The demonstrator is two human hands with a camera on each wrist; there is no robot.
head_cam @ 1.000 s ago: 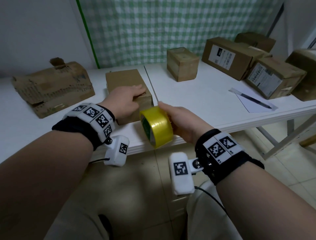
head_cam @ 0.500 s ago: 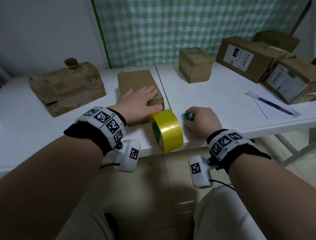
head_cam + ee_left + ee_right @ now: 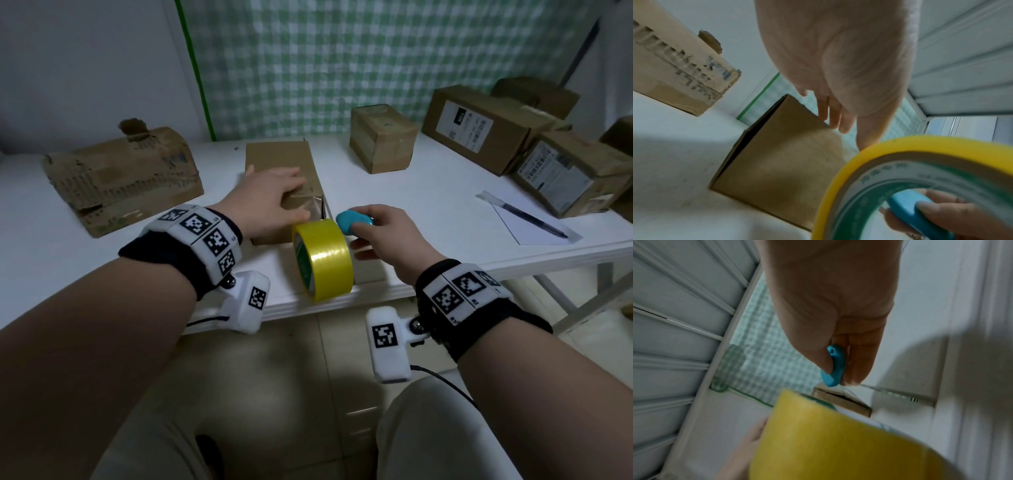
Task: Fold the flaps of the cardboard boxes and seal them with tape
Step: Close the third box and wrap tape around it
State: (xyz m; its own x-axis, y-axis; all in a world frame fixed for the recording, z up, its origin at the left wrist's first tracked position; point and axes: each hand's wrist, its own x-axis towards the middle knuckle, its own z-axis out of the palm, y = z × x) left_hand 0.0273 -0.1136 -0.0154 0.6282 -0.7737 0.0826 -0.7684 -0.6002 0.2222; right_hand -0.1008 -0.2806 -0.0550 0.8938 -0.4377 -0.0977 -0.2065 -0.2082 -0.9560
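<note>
White table (image 3: 428, 192), cardboard boxes (image 3: 284, 161), tape roll (image 3: 325, 260), paper (image 3: 524, 226), pen (image 3: 534, 219)

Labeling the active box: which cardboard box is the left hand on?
The plain flat box at the table's near edge, beside the yellow tape roll. The left hand rests on its top; the other boxes sit untouched.

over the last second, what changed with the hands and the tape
The right hand let go of the tape roll, which now stands on edge at the table edge, and picked up a small blue cutter, lifting it beside the roll. The left hand stayed pressing on the box.
</note>
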